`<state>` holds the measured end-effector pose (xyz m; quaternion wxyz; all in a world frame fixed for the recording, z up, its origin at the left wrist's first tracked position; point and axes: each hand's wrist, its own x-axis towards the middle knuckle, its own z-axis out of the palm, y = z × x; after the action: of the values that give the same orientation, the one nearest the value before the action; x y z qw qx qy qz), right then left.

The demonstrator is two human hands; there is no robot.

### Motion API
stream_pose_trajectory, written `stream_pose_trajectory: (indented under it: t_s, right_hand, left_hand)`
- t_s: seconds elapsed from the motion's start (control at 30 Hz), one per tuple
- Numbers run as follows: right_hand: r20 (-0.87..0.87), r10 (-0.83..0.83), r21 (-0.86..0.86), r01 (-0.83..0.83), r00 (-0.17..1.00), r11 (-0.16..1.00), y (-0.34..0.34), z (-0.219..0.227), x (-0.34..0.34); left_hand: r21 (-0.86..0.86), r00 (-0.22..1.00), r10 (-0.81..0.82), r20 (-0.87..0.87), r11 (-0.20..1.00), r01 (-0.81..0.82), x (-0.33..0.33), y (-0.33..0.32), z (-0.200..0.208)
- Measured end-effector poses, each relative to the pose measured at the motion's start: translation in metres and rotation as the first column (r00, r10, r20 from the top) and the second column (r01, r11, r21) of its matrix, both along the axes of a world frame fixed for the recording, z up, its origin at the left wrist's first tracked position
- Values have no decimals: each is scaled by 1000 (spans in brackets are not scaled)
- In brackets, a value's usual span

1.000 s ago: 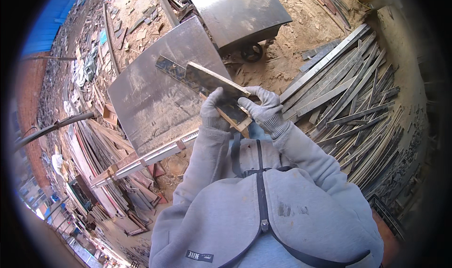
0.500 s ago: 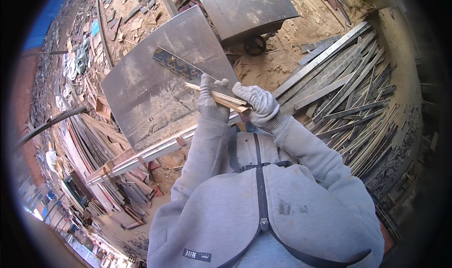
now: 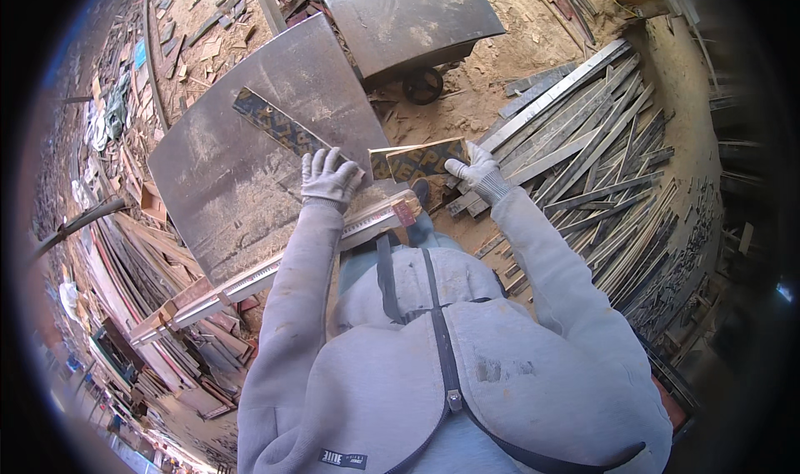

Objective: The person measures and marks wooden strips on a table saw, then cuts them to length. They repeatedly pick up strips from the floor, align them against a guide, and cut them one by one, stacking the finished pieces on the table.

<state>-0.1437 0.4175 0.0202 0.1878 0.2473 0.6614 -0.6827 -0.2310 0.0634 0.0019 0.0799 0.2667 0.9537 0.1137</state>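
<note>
Sunlit sawdust-strewn dirt floor point(image 3: 492, 82), with stacked timber strips point(image 3: 600, 157) at right and a wheeled metal cart point(image 3: 400, 16) beyond.

Long patterned strip's point(image 3: 279, 126) end under left hand point(image 3: 329, 177)

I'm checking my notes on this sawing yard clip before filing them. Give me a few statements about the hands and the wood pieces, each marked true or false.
1. Both hands wear light work gloves. True.
2. The right hand holds the short patterned board piece by its right end. True.
3. The left hand is raised in the air, touching nothing. False: it rests on the near end of the long patterned strip on the metal table.
4. The long strip and the short piece are joined as one board. False: they lie apart as two pieces.
5. A pile of long grey slats lies to the person's right. True.
</note>
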Motion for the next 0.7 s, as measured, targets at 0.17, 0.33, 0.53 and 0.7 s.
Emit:
stream_pose_trajectory:
  t_s: [0.17, 0.33, 0.53, 0.7]
  right_hand:
    - [38, 32, 88, -35, 999, 996, -45, -55, 1]
    - [259, 437, 281, -500, 862, 819, -66, -72, 2]
    - [96, 291, 472, -301, 952, 828, -75, -44, 5]
    - [182, 164, 202, -201, 969, 959, -72, -45, -14]
  left_hand:
    - [-31, 951, 310, -4, 950, -310, 9, -24, 20]
    - [135, 924, 200, 325, 957, -255, 58, 27, 7]
    - [45, 900, 241, 363, 960, -275, 57, 42, 5]
    - [-117, 843, 291, 453, 956, -267, 43, 56, 5]
